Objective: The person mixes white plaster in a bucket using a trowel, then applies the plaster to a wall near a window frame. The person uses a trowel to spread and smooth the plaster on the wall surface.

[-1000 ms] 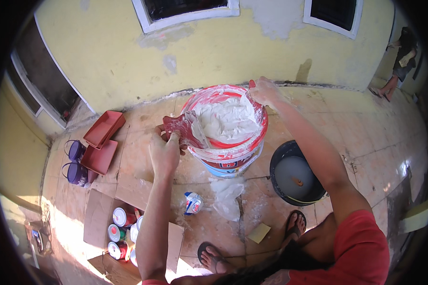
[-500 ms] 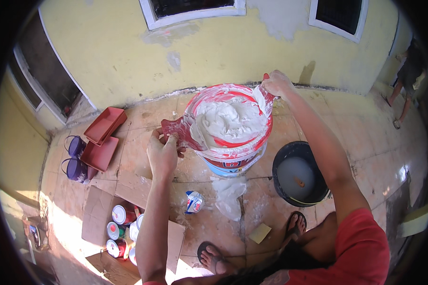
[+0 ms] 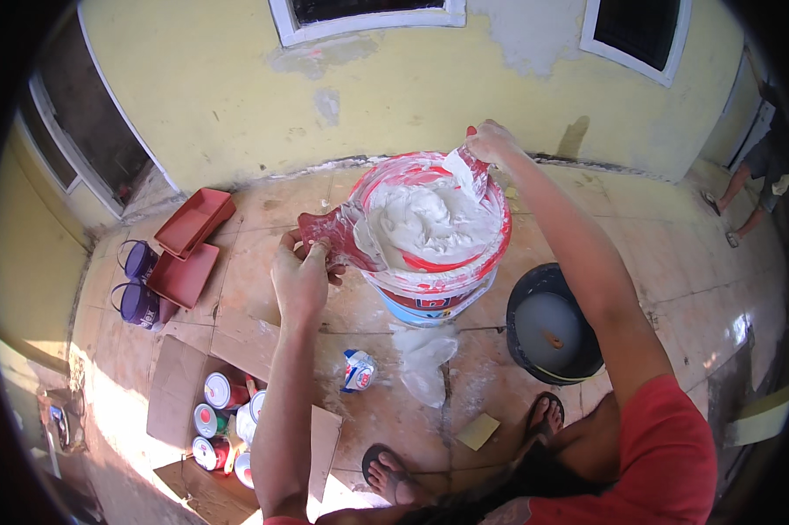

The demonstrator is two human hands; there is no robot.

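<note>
My left hand [image 3: 300, 273] grips a red, paste-smeared plastic scraper [image 3: 337, 234] at the left rim of a large bucket [image 3: 429, 297]. Thick white paste [image 3: 421, 214] fills the red-rimmed top. My right hand [image 3: 497, 143] is closed on the handle of a second red scraper [image 3: 473, 178], whose blade carries white paste above the bucket's upper-right part.
A black bucket [image 3: 526, 341] of cloudy liquid sits right, red trays [image 3: 186, 276] and purple pails [image 3: 138, 304] left. An open carton [image 3: 176, 376] of cans, a small packet [image 3: 359, 371] and crumpled plastic [image 3: 422, 366] lie nearer. Another person's legs [image 3: 744, 188] show at far right.
My right hand has risen with its scraper, lifting paste at the rim. My left hand stays nearly still. The other person at far right has moved nearer and rightward.
</note>
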